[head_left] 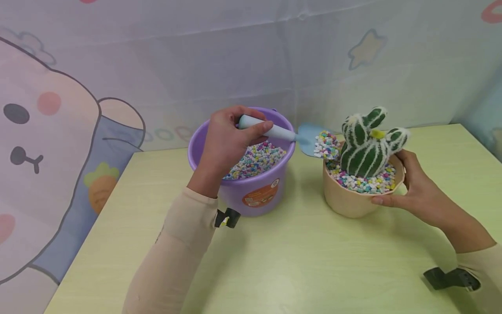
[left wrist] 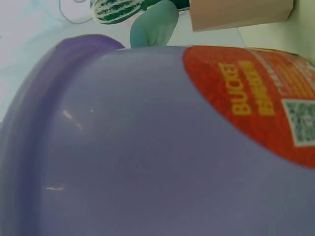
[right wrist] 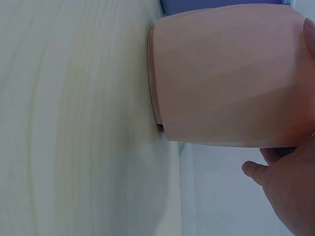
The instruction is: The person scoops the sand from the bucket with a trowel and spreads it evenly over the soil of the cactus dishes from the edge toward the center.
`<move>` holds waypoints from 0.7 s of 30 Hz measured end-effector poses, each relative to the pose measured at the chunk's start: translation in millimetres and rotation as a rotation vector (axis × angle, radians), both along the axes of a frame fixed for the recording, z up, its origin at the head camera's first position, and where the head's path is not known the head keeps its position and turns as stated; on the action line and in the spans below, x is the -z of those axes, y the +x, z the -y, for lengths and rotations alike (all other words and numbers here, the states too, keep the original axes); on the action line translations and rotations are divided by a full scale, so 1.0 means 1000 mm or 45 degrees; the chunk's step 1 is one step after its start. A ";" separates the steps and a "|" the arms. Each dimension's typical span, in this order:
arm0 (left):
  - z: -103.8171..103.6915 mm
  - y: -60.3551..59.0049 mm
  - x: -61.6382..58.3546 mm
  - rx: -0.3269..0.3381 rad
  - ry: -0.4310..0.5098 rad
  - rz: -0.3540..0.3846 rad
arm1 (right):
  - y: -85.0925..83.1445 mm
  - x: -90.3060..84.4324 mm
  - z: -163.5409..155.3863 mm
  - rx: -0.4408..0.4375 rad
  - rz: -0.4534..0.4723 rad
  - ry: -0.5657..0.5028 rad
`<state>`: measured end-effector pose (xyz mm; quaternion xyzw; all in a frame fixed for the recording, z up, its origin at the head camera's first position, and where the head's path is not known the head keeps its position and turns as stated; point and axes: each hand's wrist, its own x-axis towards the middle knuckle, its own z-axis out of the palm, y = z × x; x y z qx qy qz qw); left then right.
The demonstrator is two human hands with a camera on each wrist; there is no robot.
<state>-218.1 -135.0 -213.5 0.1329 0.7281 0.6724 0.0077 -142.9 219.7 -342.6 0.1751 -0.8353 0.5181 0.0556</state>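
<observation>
My left hand [head_left: 231,137] grips the pale handle of a small blue trowel [head_left: 306,138] above the purple bucket [head_left: 252,196]. Multicoloured pebbles [head_left: 327,145] lie on the trowel's blade, whose tip is at the left rim of a beige pot [head_left: 349,201]. In that pot stands a green cactus [head_left: 362,159] with white fuzzy ribs, with more pebbles [head_left: 368,184] around its base. My right hand [head_left: 419,192] holds the pot's right side, thumb at the front of the rim. More pebbles [head_left: 259,161] fill part of the bucket. The bucket's wall [left wrist: 128,142] fills most of the left wrist view.
Both containers stand on a light wooden table [head_left: 274,261]. Behind it hangs a cloth backdrop [head_left: 235,56] printed with a cartoon bear and a star. An orange label [head_left: 261,194] is on the bucket's front. Each sleeve carries a black wrist strap.
</observation>
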 end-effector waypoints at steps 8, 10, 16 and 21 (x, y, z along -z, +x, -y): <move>0.000 0.004 0.003 -0.007 -0.160 -0.144 | 0.001 0.000 0.001 -0.009 0.019 -0.005; 0.000 0.004 0.005 -0.007 -0.201 -0.197 | 0.000 0.000 0.001 -0.010 0.011 -0.007; -0.001 0.003 0.009 0.008 -0.239 -0.327 | 0.000 0.001 0.000 -0.010 -0.008 0.001; -0.001 0.004 0.012 0.014 -0.244 -0.417 | 0.000 0.002 0.001 -0.012 0.000 0.004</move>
